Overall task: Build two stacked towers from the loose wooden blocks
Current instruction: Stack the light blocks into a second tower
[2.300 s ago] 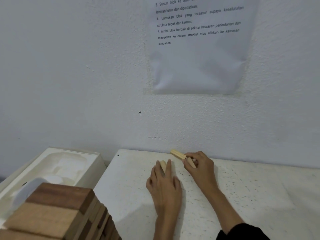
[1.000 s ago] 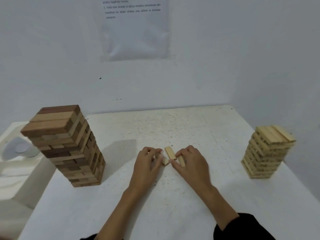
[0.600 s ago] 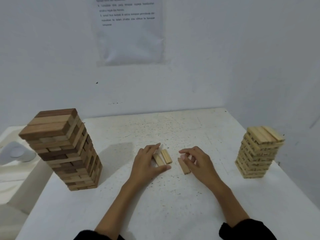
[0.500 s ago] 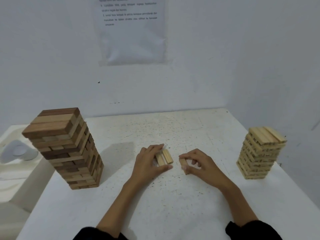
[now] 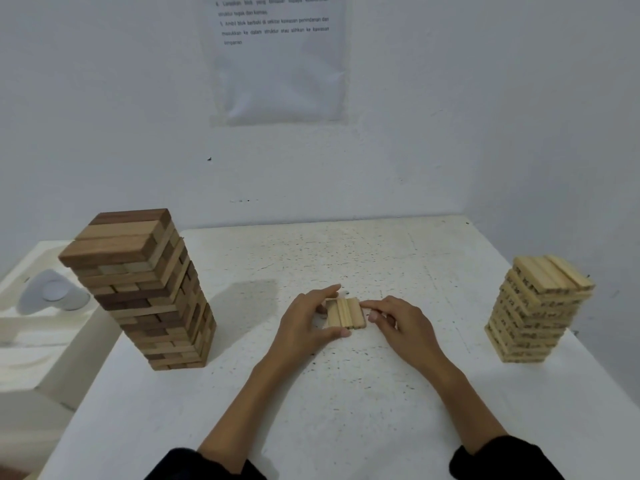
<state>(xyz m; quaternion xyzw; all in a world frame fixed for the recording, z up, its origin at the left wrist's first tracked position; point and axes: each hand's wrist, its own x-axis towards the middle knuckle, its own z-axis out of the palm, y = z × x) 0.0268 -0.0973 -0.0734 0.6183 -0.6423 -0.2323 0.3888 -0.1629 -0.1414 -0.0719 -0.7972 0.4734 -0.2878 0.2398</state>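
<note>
The person wears black sleeves. The left sleeve [image 5: 207,467] and the right sleeve [image 5: 502,459] both stop far back from the left hand [image 5: 304,320] and the right hand [image 5: 401,323]. The arms between are bare. The cloth looks plain and soft.

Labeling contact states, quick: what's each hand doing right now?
Left hand: open, straight fingers and thumb brace the row of three blocks.
Right hand: open, index fingertip touches the row's right edge; holds nothing.
</note>
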